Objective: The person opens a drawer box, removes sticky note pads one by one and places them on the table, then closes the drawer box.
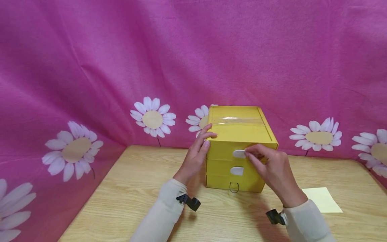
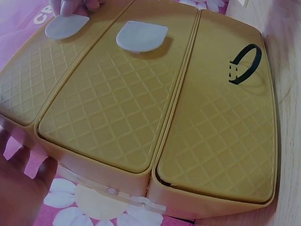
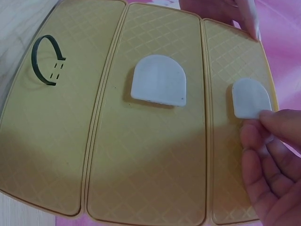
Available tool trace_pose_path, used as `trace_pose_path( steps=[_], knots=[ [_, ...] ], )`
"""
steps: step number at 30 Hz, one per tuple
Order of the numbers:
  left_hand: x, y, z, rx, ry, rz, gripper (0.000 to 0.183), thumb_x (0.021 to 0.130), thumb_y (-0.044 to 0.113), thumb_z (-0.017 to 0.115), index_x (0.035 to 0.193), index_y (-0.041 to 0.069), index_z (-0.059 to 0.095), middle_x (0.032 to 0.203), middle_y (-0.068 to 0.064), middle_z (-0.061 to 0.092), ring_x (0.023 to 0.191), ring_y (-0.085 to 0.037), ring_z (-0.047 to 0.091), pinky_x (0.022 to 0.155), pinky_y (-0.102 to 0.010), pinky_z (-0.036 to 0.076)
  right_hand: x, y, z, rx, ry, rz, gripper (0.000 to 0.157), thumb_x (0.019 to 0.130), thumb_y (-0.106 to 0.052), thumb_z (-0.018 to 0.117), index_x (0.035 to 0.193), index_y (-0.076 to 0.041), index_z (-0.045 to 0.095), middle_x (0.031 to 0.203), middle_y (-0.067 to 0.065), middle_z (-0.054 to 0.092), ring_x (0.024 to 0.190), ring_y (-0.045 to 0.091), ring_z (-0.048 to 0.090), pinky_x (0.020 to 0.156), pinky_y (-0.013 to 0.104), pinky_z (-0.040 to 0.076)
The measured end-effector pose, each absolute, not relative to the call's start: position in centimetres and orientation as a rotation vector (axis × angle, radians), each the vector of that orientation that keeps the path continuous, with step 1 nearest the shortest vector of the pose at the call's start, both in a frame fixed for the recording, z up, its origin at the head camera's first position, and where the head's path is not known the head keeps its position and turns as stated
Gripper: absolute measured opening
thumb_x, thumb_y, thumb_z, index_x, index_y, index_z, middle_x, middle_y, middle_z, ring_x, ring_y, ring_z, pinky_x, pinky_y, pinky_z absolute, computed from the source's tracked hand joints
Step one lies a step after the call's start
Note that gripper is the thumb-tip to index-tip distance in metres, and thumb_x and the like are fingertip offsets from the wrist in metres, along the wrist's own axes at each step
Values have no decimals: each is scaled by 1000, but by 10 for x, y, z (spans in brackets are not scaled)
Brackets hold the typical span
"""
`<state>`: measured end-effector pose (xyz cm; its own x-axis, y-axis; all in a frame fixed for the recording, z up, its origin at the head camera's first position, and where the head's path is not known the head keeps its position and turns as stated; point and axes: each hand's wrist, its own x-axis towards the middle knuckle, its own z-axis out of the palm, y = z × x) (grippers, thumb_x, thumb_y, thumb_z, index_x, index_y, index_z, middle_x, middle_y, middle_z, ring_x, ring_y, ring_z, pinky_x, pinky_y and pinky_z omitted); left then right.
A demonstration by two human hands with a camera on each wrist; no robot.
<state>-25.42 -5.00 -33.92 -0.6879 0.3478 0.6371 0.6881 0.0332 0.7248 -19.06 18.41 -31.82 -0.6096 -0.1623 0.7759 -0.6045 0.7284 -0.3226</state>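
One side of the box [image 1: 223, 148] meets the left hand [image 1: 195, 156] (fingers extended); the right hand [image 1: 274, 169] pinches the box's topmost handle [image 1: 238, 154].

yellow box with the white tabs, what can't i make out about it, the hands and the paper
Inside of the yellow box, all views: hidden behind its front panels.
Back of the box, head view: faces away from the camera.
Top white tab, right wrist view: lower corner covered by the right hand.
Left hand, left wrist view: cut off by the left edge.
Pale paper, head view: one corner hidden by the right sleeve.
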Motion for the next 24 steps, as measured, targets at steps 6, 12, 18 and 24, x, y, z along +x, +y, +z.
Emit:
trace_pose_path(
  steps=[6,12,18,24],
  knots=[
    [-237,-50,-322,-1062,-2048,-1695,27,103,5,35,126,-1,49,155,-15,28,146,-25,19,116,-46,19,-190,185,-319,557,-2179,755,16,79,-1,77,88,-13,71,78,-7,72,61,4,60,54,13,44],
    [-242,-50,-328,-1056,-2052,-1667,27,104,6,36,127,2,50,156,-13,28,146,-24,20,116,-47,20,-190,184,-322,539,-2180,761,16,79,-2,77,88,-13,71,79,-6,72,62,5,61,55,12,44],
    [-263,-51,-347,-1055,-2062,-1606,28,105,14,37,129,13,51,157,2,28,145,-13,20,115,-43,22,-189,182,-323,516,-2176,785,14,81,-3,77,89,-13,71,79,-7,72,63,6,61,57,10,44],
    [-266,-54,-347,-1076,-2066,-1586,29,105,16,38,130,16,50,157,6,27,145,-11,19,115,-41,24,-188,180,-321,499,-2168,807,13,82,-5,76,90,-14,72,79,-8,72,64,6,62,59,9,44]
  ],
)
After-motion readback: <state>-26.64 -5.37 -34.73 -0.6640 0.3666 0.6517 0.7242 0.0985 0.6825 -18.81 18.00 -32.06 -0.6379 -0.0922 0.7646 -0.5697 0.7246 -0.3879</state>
